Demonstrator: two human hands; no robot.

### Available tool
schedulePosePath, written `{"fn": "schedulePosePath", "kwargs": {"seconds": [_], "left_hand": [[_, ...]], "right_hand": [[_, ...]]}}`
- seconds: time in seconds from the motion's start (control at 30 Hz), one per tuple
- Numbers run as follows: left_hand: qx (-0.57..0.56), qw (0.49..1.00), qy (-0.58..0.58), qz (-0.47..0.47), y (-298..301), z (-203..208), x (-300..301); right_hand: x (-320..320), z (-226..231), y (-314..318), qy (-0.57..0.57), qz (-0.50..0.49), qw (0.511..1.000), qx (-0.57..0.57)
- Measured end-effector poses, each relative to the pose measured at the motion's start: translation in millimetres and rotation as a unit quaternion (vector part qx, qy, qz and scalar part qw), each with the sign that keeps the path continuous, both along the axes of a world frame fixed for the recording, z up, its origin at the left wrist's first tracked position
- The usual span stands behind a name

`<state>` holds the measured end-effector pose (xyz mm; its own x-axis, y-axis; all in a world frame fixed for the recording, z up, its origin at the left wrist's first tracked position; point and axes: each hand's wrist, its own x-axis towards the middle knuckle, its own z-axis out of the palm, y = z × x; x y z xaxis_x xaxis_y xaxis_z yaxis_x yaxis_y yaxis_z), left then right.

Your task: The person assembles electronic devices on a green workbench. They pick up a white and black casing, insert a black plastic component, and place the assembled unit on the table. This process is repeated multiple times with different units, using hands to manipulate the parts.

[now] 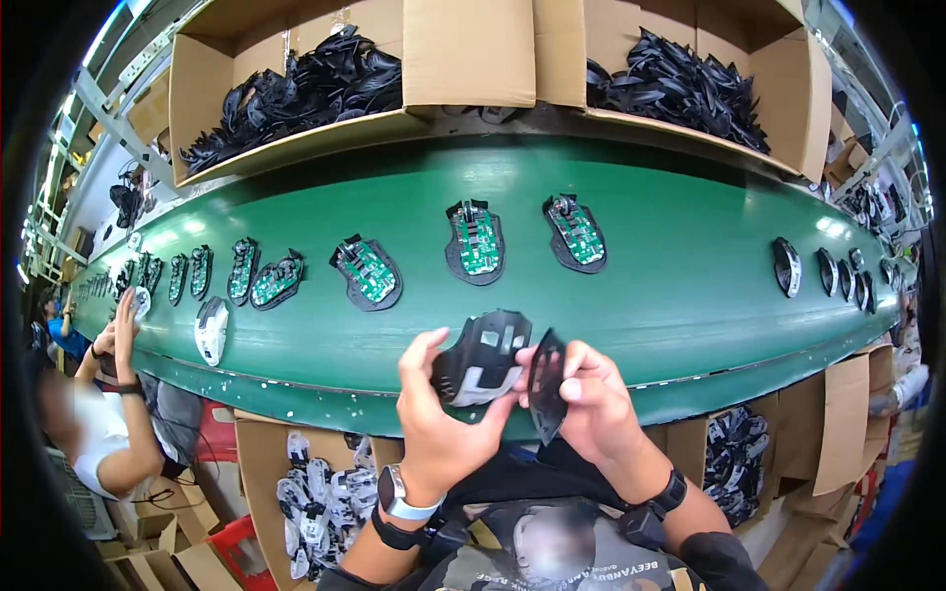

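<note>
Above belt [631, 295], fingers [424, 350] around shell [480, 357]

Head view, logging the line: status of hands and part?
Left hand grips black mouse shell. Right hand pinches thin black side piece against it. Nothing between them.

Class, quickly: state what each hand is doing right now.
Left hand: closed on a black-and-white plastic mouse shell.
Right hand: closed on a thin black plastic side panel.

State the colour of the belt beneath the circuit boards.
Green, seen in the head view: belt, boards.
</note>
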<state>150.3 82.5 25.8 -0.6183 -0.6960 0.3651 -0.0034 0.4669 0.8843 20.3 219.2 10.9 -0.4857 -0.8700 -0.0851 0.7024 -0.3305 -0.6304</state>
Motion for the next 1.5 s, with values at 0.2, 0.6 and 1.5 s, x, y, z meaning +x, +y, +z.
{"fn": "schedulePosePath", "kwargs": {"seconds": [0.2, 0.6, 1.5], "left_hand": [[0.382, 0.900, 0.094, -0.187, -8.8, -3.0, -5.7], [0.624, 0.693, 0.228, -0.280, -36.0, 4.6, -100.4], [0.683, 0.628, 0.199, -0.316, -70.4, -4.8, -158.6]], "right_hand": [[-23.2, 1.4, 1.6, 0.031, -0.044, 0.998, 0.032], [-85.7, 24.3, -12.4, 0.453, -0.257, 0.823, 0.227], [-328.9, 135.4, -57.6, 0.694, -0.194, 0.672, 0.171]]}}
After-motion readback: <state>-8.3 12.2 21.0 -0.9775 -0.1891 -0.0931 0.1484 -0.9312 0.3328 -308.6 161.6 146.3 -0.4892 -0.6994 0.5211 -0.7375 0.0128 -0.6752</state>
